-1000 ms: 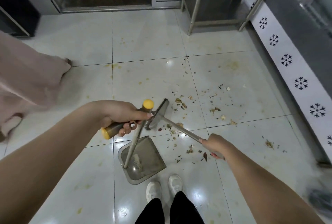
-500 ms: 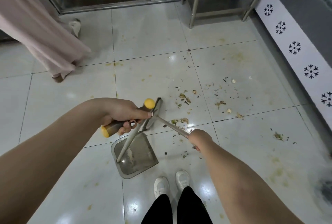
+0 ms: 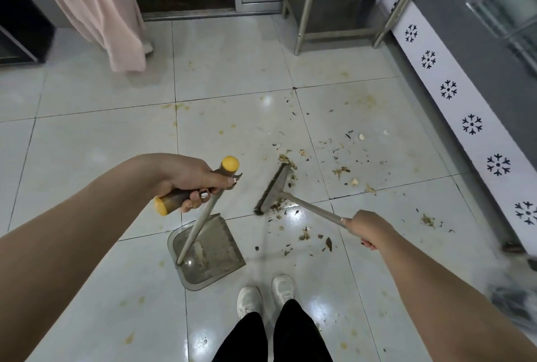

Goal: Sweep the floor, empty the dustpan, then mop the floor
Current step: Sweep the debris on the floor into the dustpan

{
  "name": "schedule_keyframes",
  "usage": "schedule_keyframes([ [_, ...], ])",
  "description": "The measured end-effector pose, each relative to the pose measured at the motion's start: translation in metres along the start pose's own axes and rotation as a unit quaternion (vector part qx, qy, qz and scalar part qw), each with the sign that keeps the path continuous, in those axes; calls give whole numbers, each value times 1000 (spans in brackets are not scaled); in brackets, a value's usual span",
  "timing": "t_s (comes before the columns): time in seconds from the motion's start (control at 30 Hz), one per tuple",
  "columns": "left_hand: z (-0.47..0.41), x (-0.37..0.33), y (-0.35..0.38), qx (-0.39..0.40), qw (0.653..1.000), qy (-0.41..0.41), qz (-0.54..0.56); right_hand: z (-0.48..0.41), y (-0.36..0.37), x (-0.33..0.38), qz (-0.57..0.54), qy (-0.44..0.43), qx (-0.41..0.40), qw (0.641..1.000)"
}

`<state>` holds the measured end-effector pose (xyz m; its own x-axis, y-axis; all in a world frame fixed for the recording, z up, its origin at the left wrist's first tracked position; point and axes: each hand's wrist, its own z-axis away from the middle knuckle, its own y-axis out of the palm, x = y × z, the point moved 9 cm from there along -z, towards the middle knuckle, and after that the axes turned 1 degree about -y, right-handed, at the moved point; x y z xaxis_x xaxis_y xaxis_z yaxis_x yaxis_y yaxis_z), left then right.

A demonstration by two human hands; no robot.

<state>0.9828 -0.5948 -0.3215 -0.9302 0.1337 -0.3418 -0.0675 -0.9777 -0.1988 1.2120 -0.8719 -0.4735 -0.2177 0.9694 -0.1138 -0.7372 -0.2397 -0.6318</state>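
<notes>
My left hand (image 3: 186,181) grips the brown, yellow-capped handle of a grey long-handled dustpan (image 3: 213,257), whose pan rests on the white tile floor just ahead of my shoes. My right hand (image 3: 369,228) grips the metal shaft of a small broom; its brush head (image 3: 273,190) touches the floor right of the dustpan handle and apart from the pan. Scattered debris (image 3: 343,171) of dry scraps lies around and beyond the brush, with more (image 3: 308,235) between brush and my right hand.
A person in a pink garment (image 3: 96,7) stands at the far left near a doorway. Steel table legs (image 3: 308,4) rise at the back. A white snowflake-patterned base panel (image 3: 470,126) runs along the right. My white shoes (image 3: 266,294) stand below the dustpan.
The broom head has swung right, away from the dustpan handle, onto the debris. My right hand moved right with it. The pink-clad person has stepped back toward the doorway.
</notes>
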Motion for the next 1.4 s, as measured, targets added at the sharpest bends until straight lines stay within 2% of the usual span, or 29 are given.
schedule_keyframes([
  [0.13, 3, 3, 2, 1, 1000, -2, -15, 11, 18, 16, 3, -33, 21, 999],
  [0.2, 3, 2, 5, 6, 1000, -3, -28, 12, 28, 30, 56, -54, 8, 997],
  [0.3, 3, -1, 7, 3, 999, -2, -35, 11, 36, 29, 124, -37, 0, 992],
  [0.57, -2, -2, 7, -13, 1000, -4, -27, 13, -3, -12, 203, -9, -54, 978],
  [0.67, 1, -5, 0, -55, 998, 9, -5, 21, -20, -9, 222, -15, -60, 973],
  [0.83, 11, -1, -19, -107, 987, 30, 115, 38, -51, 0, 290, -53, -66, 953],
  [0.97, 19, 2, -30, -134, 965, 47, 223, 53, -44, 12, 308, -87, -53, 946],
  [1.13, 10, 2, -19, -153, 946, 56, 282, 46, 12, 28, 305, -102, 4, 947],
  [1.4, -6, -14, 2, -185, 908, 47, 374, 15, 2, 0, 336, -90, -43, 937],
])
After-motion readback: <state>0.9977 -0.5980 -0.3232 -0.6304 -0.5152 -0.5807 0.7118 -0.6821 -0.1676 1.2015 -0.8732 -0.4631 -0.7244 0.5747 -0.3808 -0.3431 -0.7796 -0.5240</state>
